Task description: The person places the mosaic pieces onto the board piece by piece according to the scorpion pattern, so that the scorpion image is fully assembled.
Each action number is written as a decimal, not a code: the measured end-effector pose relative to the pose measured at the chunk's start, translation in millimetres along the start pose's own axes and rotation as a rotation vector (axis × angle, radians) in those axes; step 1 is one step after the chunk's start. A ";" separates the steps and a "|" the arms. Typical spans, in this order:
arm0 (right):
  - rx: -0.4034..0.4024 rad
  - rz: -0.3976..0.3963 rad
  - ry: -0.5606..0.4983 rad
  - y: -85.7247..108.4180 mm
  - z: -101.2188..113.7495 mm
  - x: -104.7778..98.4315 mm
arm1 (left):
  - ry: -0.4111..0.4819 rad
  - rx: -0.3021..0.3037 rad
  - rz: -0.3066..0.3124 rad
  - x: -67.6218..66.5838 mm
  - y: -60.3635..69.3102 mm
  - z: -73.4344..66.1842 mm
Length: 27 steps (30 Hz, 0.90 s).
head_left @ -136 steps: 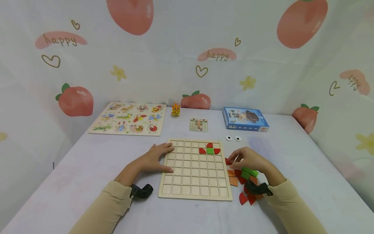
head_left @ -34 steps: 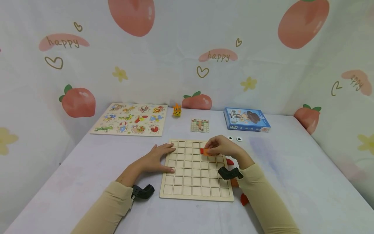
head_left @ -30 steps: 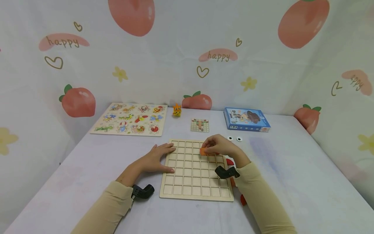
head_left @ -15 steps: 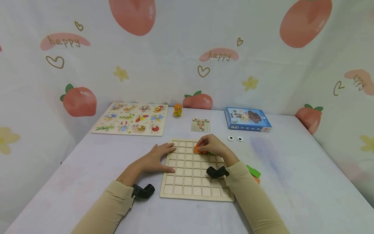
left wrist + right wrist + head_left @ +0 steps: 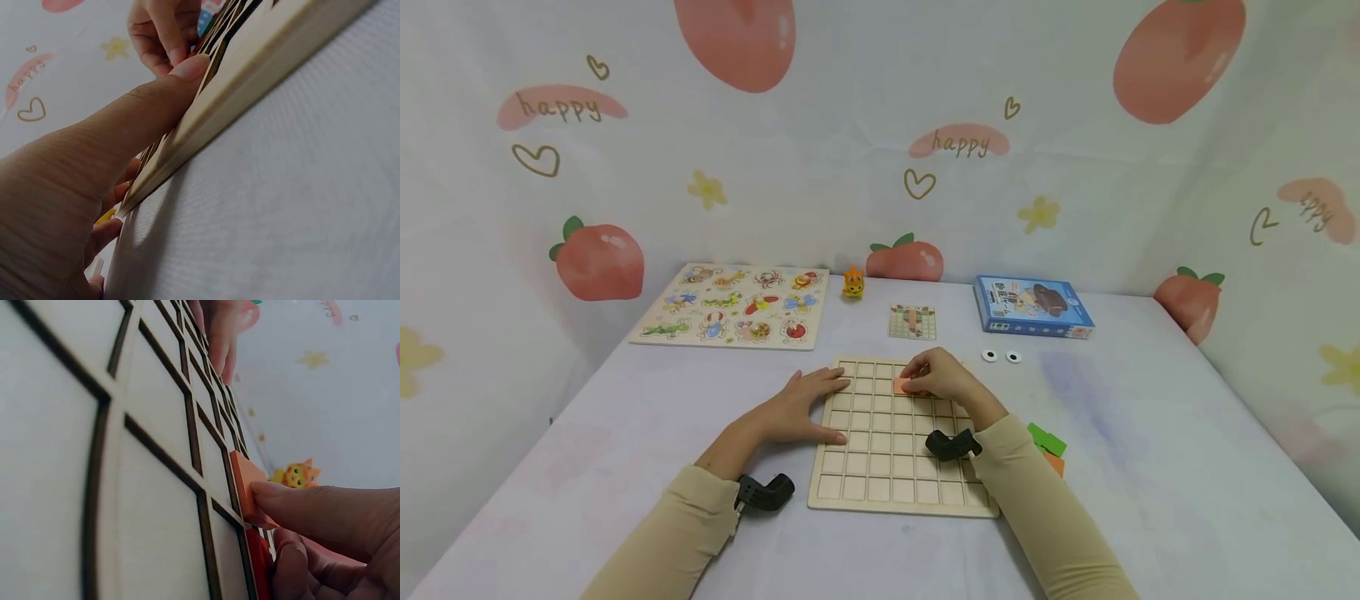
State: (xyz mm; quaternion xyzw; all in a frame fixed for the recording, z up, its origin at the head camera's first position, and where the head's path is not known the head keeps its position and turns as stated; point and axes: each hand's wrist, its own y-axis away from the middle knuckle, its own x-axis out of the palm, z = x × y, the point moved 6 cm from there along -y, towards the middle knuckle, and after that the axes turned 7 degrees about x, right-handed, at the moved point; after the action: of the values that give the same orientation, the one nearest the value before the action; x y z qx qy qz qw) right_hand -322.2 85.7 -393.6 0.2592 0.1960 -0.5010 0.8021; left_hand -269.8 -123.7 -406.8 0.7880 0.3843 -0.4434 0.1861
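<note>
Pinching the orange tile (image 5: pixel 246 482) between thumb and fingers, your right hand (image 5: pixel 947 379) holds it at a cell of the grid board (image 5: pixel 882 465), beside a red piece (image 5: pixel 258 562) (whether seated, I cannot tell), likely for alignment. Your left hand (image 5: pixel 792 408) rests, fingers spread, on its left edge, probably steadying the board.

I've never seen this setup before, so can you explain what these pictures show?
No robot: just a person's bare left hand and right hand. The wide pictures come from a camera worn on the head; the slanted ones from cameras on each wrist. On the white table lies a wooden grid board, with green pieces to its right. Beyond the board are an animal puzzle, a toy, a picture card and a blue box. The left hand rests on the board's left edge; the right hand pinches an orange piece over its far part.
</note>
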 end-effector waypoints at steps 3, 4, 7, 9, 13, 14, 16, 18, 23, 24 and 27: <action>-0.003 -0.005 -0.014 -0.3 -0.1 0.4 | 0.001 0.001 -0.003 -0.9 0.2 -0.7; -0.003 -0.004 -0.021 -0.3 0.0 0.5 | 0.003 0.001 -0.004 -1.1 0.3 -0.7; -0.001 0.001 -0.029 -0.3 0.2 1.0 | 0.010 -0.005 0.002 -0.7 0.7 -0.4; -0.001 0.005 -0.020 0.0 1.0 0.8 | 0.013 -0.006 0.004 -0.6 0.8 -0.3; 0.000 0.018 -0.015 1.3 1.9 -1.6 | 0.011 -0.004 0.002 -1.0 0.7 -0.7; 0.000 0.021 -0.018 2.3 1.9 -2.7 | 0.013 -0.005 0.002 -1.1 0.6 -1.0; 0.000 0.029 -0.032 4.6 1.5 -5.2 | 0.012 -0.004 0.002 -1.1 0.0 -1.3; -0.008 0.036 -0.035 6.6 1.7 -8.0 | 0.009 -0.004 0.001 -1.4 -0.2 -1.2; -0.010 0.043 -0.024 14.3 -1.2 -15.9 | 0.011 -0.003 0.003 -1.2 -0.4 0.0; -0.005 0.040 -0.022 16.2 -2.5 -17.7 | 0.013 -0.003 0.004 -1.0 -0.3 0.3; 0.014 0.031 -0.020 22.4 -7.0 -23.3 | 0.015 -0.008 0.007 -0.6 0.1 0.9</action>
State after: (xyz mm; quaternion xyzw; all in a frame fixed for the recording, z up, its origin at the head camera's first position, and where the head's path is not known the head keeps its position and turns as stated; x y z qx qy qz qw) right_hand -312.0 114.5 -380.8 0.2626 0.1804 -0.4925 0.8099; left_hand -270.5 -124.6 -406.7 0.7918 0.3848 -0.4354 0.1881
